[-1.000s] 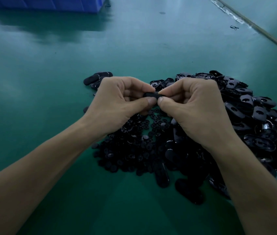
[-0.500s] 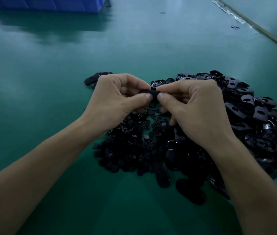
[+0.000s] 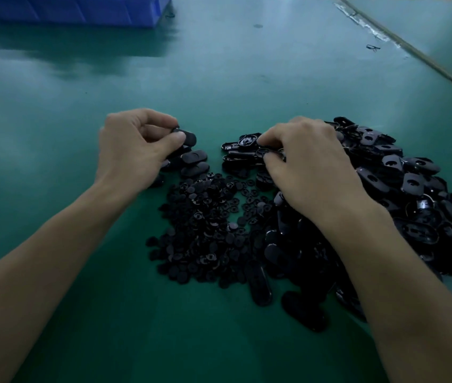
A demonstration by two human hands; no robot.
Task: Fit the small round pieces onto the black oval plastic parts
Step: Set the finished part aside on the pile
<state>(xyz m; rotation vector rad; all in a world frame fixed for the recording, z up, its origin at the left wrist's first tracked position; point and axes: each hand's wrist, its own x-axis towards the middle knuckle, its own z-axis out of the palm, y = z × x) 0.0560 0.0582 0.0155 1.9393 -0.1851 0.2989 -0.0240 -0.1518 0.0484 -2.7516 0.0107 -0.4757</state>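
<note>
A black oval part (image 3: 187,137) is pinched between thumb and fingers of the left hand (image 3: 133,150), just above a small cluster of ovals (image 3: 195,161) on the green table (image 3: 53,106), prob. finished ones set aside. The right hand (image 3: 310,167) is curled over the edge of the big oval pile (image 3: 401,172), fingertips apparently closed on a fresh oval (image 3: 267,153). The heap of small round pieces (image 3: 205,225) lies between the forearms. Step judged: drop-off plus pick-up. Next, one round piece is to be singled out and lined up w/ the oval's hole before being pressed in.
</note>
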